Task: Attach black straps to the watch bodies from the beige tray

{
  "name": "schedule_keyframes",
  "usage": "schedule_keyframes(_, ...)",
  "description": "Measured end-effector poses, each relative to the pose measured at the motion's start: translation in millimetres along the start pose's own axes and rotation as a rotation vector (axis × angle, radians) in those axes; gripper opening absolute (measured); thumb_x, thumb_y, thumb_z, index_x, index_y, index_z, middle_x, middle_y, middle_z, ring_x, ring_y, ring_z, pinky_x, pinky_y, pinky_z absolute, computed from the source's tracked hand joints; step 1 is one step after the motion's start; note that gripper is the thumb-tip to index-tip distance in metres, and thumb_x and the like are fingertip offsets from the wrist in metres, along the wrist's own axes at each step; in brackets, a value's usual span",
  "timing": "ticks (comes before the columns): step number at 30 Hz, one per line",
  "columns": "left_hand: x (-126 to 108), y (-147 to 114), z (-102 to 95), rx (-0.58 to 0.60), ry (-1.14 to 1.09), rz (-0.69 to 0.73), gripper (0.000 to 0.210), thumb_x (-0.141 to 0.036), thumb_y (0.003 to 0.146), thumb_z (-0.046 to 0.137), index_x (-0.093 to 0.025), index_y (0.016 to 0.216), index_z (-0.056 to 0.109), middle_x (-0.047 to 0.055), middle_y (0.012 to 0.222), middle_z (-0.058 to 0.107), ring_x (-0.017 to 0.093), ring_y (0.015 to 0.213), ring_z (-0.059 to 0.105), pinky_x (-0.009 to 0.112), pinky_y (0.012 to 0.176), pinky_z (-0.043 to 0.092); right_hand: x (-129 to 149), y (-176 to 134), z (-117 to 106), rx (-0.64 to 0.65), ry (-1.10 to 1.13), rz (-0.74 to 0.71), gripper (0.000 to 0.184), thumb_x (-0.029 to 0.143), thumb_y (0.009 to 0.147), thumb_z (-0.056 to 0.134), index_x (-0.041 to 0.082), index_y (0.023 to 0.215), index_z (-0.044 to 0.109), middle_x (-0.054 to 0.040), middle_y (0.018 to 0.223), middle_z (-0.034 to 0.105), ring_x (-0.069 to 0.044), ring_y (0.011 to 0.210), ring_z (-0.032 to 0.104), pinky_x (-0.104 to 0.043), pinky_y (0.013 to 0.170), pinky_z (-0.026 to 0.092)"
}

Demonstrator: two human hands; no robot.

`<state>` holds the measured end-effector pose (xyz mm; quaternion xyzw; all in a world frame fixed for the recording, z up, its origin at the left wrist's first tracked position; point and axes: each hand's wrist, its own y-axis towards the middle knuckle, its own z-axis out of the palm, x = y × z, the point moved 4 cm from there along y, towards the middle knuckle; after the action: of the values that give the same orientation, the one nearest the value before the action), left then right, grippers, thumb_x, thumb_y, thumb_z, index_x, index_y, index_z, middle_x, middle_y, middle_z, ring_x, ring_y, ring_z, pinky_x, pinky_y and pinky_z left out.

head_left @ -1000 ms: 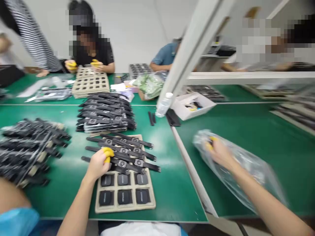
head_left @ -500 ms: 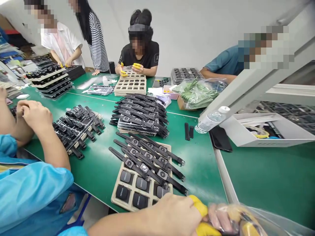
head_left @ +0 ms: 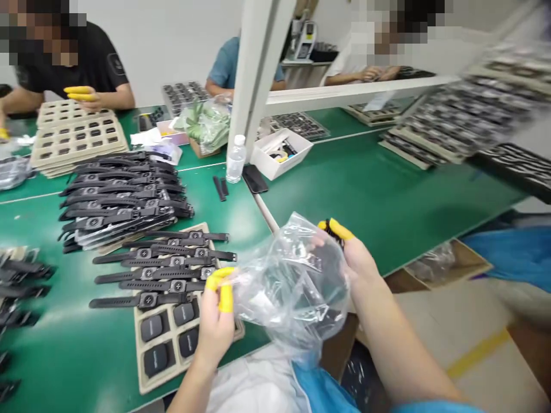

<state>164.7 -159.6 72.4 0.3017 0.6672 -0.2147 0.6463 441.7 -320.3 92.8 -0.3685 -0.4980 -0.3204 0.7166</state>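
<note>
My left hand [head_left: 215, 321], with yellow finger covers, pinches one side of a clear plastic bag [head_left: 297, 281] in front of me. At the bag's far right edge is my right hand [head_left: 359, 258], also with yellow finger covers. Its fingers are closed on a small black strap-like piece [head_left: 330, 230], partly hidden by the fingers; the bag lies against this hand. Left of the bag, black-strapped watches [head_left: 172, 269] lie in rows across a beige tray [head_left: 144, 367]. Dark square watch bodies [head_left: 155, 360] sit in its near compartments.
A stack of strapped watches [head_left: 124, 195] stands behind the tray. Two loose black straps [head_left: 219, 188], a water bottle [head_left: 236, 159], a phone [head_left: 255, 179] and a white box [head_left: 279, 166] lie near the post [head_left: 253, 63]. Co-workers sit across the green table [head_left: 344, 178].
My view has swung right. The bag has come up to the middle, and my hands are now apart, the left on its near side and the right holding a black piece at its far edge.
</note>
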Motion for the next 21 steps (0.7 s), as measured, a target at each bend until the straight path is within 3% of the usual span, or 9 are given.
schedule_keyframes(2, 8.3, -1.4, -5.5, -0.037, -0.109, -0.094, 0.032, -0.043, 0.104, 0.053, -0.020, 0.123, 0.065, 0.011, 0.128, 0.070, 0.022, 0.121, 0.065, 0.033, 0.105, 0.051, 10.1, 22.2, -40.0, -0.194, -0.145, -0.196, 0.032, 0.056, 0.086, 0.067, 0.027, 0.089, 0.055, 0.0018, 0.073, 0.055, -0.019, 0.064, 0.058, -0.037, 0.067, 0.057)
schedule_keyframes(4, 16.0, -3.8, -4.7, -0.062, -0.192, -0.185, 0.033, -0.049, 0.100, 0.059, -0.021, 0.115, 0.067, 0.010, 0.125, 0.071, 0.023, 0.120, 0.066, 0.034, 0.104, 0.052, 14.3, 39.0, -70.0, -0.413, -0.583, -0.374, 0.030, 0.055, 0.091, 0.061, 0.026, 0.099, 0.057, -0.0027, 0.081, 0.062, -0.023, 0.074, 0.062, -0.041, 0.077, 0.056)
schedule_keyframes(7, 25.3, -8.1, 5.4, -0.082, -0.304, -0.308, 0.036, -0.054, 0.093, 0.067, -0.021, 0.108, 0.068, 0.009, 0.120, 0.073, 0.023, 0.108, 0.070, 0.034, 0.096, 0.057, -5.3, 63.0, -76.5, -0.318, -1.321, -0.406, 0.040, 0.053, 0.098, 0.046, 0.018, 0.108, 0.063, -0.0198, 0.103, 0.069, -0.036, 0.099, 0.065, -0.052, 0.089, 0.052)
schedule_keyframes(9, 28.9, -10.1, 13.3, -0.092, -0.362, -0.368, 0.039, -0.056, 0.089, 0.071, -0.022, 0.109, 0.067, 0.008, 0.115, 0.074, 0.021, 0.096, 0.071, 0.031, 0.087, 0.058, -23.5, 72.4, -72.4, -0.243, -1.420, -0.407, 0.046, 0.054, 0.098, 0.045, 0.015, 0.112, 0.066, -0.0259, 0.117, 0.068, -0.041, 0.113, 0.061, -0.057, 0.097, 0.047)
schedule_keyframes(13, 28.5, -9.4, 17.2, -0.194, -0.453, -0.401, 0.041, -0.054, 0.083, 0.078, -0.023, 0.107, 0.065, 0.003, 0.109, 0.074, 0.014, 0.082, 0.067, 0.022, 0.070, 0.054, -38.3, 69.9, -59.9, -0.238, -1.337, -0.476, 0.063, 0.065, 0.095, 0.047, 0.014, 0.129, 0.061, -0.0247, 0.142, 0.058, -0.041, 0.138, 0.046, -0.061, 0.116, 0.031)
schedule_keyframes(16, 23.4, -5.3, 14.2, -0.272, -0.480, -0.356, 0.036, -0.049, 0.080, 0.081, -0.022, 0.097, 0.064, -0.001, 0.095, 0.072, 0.011, 0.079, 0.065, 0.020, 0.069, 0.053, -26.8, 39.5, -52.8, -0.240, -0.904, -0.559, 0.074, 0.075, 0.097, 0.035, 0.022, 0.147, 0.049, -0.0180, 0.154, 0.049, -0.035, 0.147, 0.039, -0.058, 0.122, 0.026)
schedule_keyframes(17, 21.2, -3.4, 14.9, -0.279, -0.475, -0.333, 0.034, -0.048, 0.081, 0.080, -0.022, 0.095, 0.063, -0.001, 0.092, 0.072, 0.013, 0.081, 0.066, 0.021, 0.072, 0.054, -23.1, 24.3, -47.7, -0.169, -0.708, -0.550, 0.077, 0.078, 0.097, 0.028, 0.026, 0.153, 0.041, -0.0155, 0.157, 0.046, -0.032, 0.147, 0.041, -0.055, 0.121, 0.030)
schedule_keyframes(19, 16.7, 0.2, 22.3, -0.265, -0.458, -0.298, 0.029, -0.046, 0.086, 0.076, -0.023, 0.094, 0.060, -0.001, 0.093, 0.072, 0.017, 0.089, 0.069, 0.028, 0.081, 0.058, -20.1, -11.3, -24.9, 0.146, -0.408, -0.469, 0.094, 0.091, 0.089, 0.018, 0.032, 0.162, 0.025, -0.0131, 0.164, 0.039, -0.031, 0.147, 0.043, -0.054, 0.117, 0.038)
schedule_keyframes(21, 12.2, 2.2, 38.6, -0.214, -0.429, -0.277, 0.027, -0.047, 0.090, 0.071, -0.024, 0.097, 0.059, 0.001, 0.097, 0.072, 0.019, 0.094, 0.071, 0.034, 0.087, 0.059, -20.3, -50.1, 3.3, 0.396, -0.366, -0.407, 0.122, 0.098, 0.068, 0.054, 0.031, 0.165, 0.020, -0.0140, 0.169, 0.029, -0.036, 0.152, 0.034, -0.053, 0.121, 0.032)
